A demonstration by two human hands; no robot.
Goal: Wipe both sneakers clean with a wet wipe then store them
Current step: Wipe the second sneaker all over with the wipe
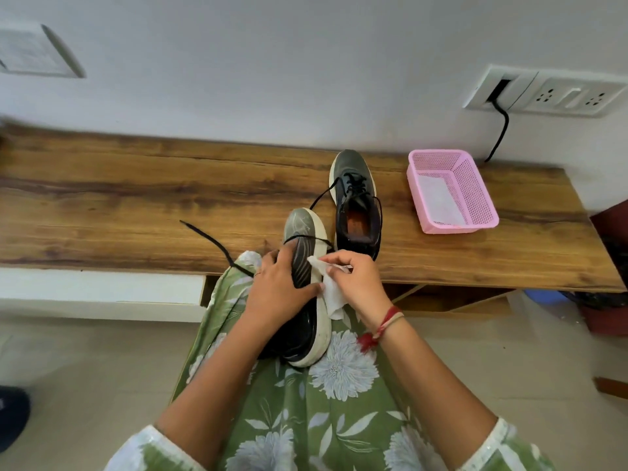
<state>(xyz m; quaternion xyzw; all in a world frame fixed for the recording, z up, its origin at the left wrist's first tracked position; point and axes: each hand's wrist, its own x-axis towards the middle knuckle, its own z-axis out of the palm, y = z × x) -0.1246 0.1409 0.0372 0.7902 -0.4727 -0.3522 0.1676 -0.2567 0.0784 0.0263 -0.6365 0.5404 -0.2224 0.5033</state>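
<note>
A: Sneakers, where is each one?
B: The lap sneaker (301, 265) lies tilted on the person's lap at six o'clock, its toe over the edge of the wooden bench (136, 205). The bench sneaker (355, 202) stands upright toward one o'clock, with a pink basket (475, 185) at two.
A: And the hands?
B: The left hand (278, 287) grips the lap sneaker's upper. The right hand (353, 280) pinches a wet wipe (331, 297) against its white sole.

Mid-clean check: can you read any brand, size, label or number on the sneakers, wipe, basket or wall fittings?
None readable.
Standing sneaker: orange insole patch, any print too blurred.
Held sneaker in the left hand: no legible logo.
Wet wipe in the right hand: blank.
Wall panel: blurred marks.
Pink basket, socket plate: no lettering shows.
</note>
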